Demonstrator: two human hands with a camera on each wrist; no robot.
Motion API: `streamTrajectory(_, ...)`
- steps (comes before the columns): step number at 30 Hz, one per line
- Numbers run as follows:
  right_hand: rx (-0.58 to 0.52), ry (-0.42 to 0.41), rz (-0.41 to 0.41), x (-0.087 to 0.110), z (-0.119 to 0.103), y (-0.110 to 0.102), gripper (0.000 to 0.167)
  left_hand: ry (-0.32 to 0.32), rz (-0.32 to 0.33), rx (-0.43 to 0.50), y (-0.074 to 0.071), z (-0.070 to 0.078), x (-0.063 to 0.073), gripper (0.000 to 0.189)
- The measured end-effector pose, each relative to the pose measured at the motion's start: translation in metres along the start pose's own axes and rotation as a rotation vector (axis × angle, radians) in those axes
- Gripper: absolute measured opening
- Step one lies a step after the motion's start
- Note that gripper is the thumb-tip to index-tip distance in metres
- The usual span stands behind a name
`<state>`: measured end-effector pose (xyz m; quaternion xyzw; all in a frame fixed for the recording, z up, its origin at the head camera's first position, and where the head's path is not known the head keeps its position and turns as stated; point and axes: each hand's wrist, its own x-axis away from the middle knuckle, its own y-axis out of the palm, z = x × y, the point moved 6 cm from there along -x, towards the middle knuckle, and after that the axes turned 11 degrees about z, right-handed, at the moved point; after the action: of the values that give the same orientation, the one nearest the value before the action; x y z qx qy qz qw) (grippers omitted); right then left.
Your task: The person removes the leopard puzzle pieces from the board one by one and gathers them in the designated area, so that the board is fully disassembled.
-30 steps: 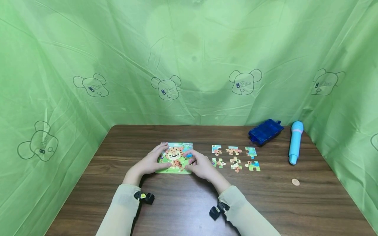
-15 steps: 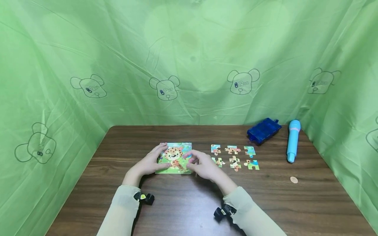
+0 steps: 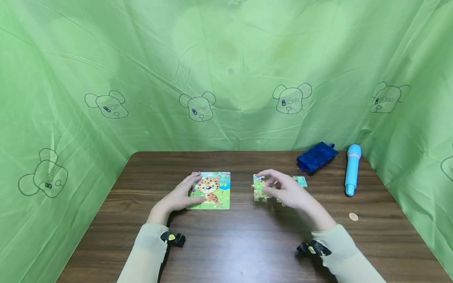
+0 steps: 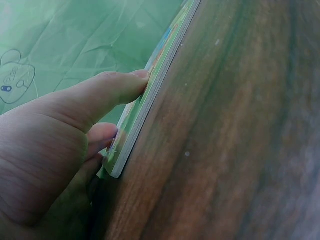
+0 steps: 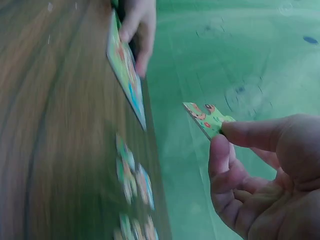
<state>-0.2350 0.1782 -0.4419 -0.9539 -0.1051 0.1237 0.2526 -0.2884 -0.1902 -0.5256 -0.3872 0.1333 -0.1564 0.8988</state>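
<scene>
A leopard puzzle board (image 3: 222,196) lies flat on the table. My left hand (image 3: 178,195) rests at its left side, the thumb (image 4: 117,89) laid straight on the board near its front edge and the other fingers along the left edge. To the right, my right hand (image 3: 288,192) is raised over the loose pieces. It pinches a green puzzle piece (image 5: 209,123) between thumb and fingertips, above the table. Loose puzzle pieces (image 3: 301,181) lie below it, mostly hidden by the hand in the head view.
A dark blue translucent box (image 3: 316,157) stands at the back right. Beside it lies a light blue toy microphone (image 3: 352,171). A small round beige disc (image 3: 353,217) is on the right of the brown wooden table (image 3: 240,243). Green cloth (image 3: 226,78) hangs around behind.
My right hand has left the board's right edge, where it was half a second ago, and moved right over the loose pieces with a puzzle piece in its fingers. The left hand stays put.
</scene>
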Motion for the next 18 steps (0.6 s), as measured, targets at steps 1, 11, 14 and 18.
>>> streamTrajectory(1, 0.009, -0.001, 0.005, 0.004, 0.003, -0.009, 0.038, -0.004, -0.001, -0.001, 0.0, 0.0, 0.0, 0.095)
streamTrajectory(11, 0.028, 0.003, -0.048, 0.039, 0.035, -0.062, 0.031, -0.007, -0.012, -0.01, 0.002, -0.003, -0.002, 0.096)
streamTrajectory(14, 0.027, 0.007, -0.041, 0.048, 0.044, -0.071, 0.031, -0.003, -0.012, -0.008, 0.002, -0.003, -0.002, 0.096)
streamTrajectory(18, -0.002, 0.008, -0.043, 0.06, 0.058, -0.077, 0.029, -0.011, -0.011, -0.001, 0.002, -0.003, -0.001, 0.096)
